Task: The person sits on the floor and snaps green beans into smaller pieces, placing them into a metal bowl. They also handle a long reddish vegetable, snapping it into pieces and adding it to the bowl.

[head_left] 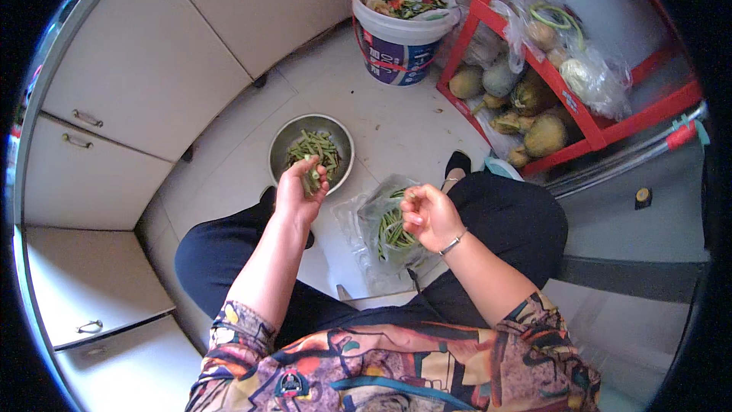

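My left hand point(299, 189) is raised over the near rim of a round metal bowl point(284, 140) on the floor, fingers closed on short pieces of green bean point(313, 176). More cut bean pieces point(316, 146) lie in the bowl. My right hand point(428, 214) hovers above a clear plastic bag point(374, 217) of whole green beans point(391, 230); its fingers are curled, and I cannot tell whether they pinch anything. A thin bracelet circles that wrist.
A white bucket point(400, 34) of vegetable scraps stands at the back. A red metal rack point(568, 95) on the right holds squashes and bagged vegetables. White cabinet doors point(130, 84) line the left. My knees in dark trousers flank the bag.
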`<state>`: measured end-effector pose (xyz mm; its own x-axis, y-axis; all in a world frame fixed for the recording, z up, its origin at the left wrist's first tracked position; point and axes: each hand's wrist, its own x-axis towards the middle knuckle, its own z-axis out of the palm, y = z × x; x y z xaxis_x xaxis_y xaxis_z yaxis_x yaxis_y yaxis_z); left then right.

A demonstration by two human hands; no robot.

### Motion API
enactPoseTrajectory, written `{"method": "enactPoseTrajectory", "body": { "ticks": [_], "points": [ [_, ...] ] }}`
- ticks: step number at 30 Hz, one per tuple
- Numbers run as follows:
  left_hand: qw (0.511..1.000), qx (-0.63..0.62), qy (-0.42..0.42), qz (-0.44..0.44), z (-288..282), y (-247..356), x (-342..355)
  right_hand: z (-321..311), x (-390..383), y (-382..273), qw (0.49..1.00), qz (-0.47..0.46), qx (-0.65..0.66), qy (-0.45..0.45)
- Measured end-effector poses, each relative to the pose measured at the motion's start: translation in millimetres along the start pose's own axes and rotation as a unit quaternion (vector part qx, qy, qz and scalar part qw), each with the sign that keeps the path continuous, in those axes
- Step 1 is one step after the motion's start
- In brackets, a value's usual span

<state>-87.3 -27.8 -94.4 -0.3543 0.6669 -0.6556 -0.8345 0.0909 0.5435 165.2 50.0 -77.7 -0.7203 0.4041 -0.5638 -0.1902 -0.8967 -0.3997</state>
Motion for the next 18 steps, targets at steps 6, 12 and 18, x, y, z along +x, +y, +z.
{"method": "enactPoseTrajectory", "body": {
  "ticks": [6, 12, 18],
  "points": [
    [0.997, -0.058, 0.044, 0.035, -33, 19, 36, -12, 2, 2, 0.995, -0.019, -0.037, 0.089],
    [0.990, -0.013, 0.116, 0.081, -13, 26, 25, -5, 5, -2, 0.989, -0.001, -0.115, 0.095],
    [0.984, 0.017, -0.010, 0.176, 13, 56, -14, 23, 41, -65, 0.950, 0.000, -0.292, 0.110]
  ]
}}
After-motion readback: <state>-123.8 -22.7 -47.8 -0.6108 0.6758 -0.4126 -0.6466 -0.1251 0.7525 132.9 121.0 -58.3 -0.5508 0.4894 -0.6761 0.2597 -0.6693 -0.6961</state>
